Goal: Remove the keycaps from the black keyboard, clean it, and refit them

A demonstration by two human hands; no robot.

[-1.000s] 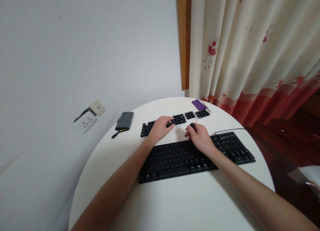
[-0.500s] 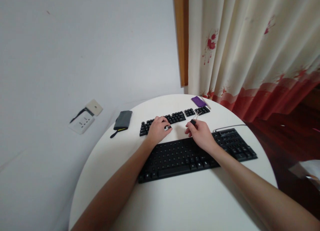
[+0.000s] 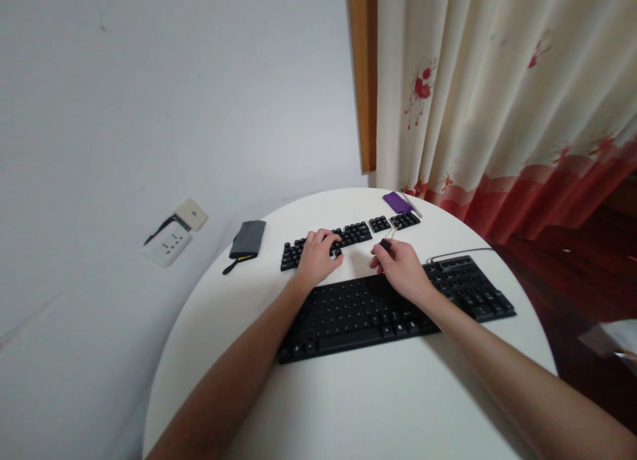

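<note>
A black keyboard (image 3: 348, 314) lies on the round white table, its main block showing small posts where the keycaps are off. Behind it, loose black keycaps (image 3: 355, 233) are laid out in rows. My left hand (image 3: 317, 255) is over the left part of these rows, with one keycap (image 3: 336, 252) between its thumb and fingers. Above the keyboard's back edge, my right hand (image 3: 401, 264) grips the black handle of a wire keycap puller (image 3: 385, 244). The puller's wire loops point away from me, toward the keycap rows, and look to hold nothing.
A grey pouch (image 3: 247, 239) with a strap lies at the table's left edge. At the back right are a purple cloth-like item (image 3: 397, 202) and a thin pale stick (image 3: 413, 206). The keyboard cable (image 3: 462, 252) runs off right. Wall sockets (image 3: 166, 244) are at left, a curtain (image 3: 448, 115) behind.
The keycap at my left fingers has turned, showing less of its pale underside. My right hand keeps the puller in about the same place. The whole view has shifted slightly.
</note>
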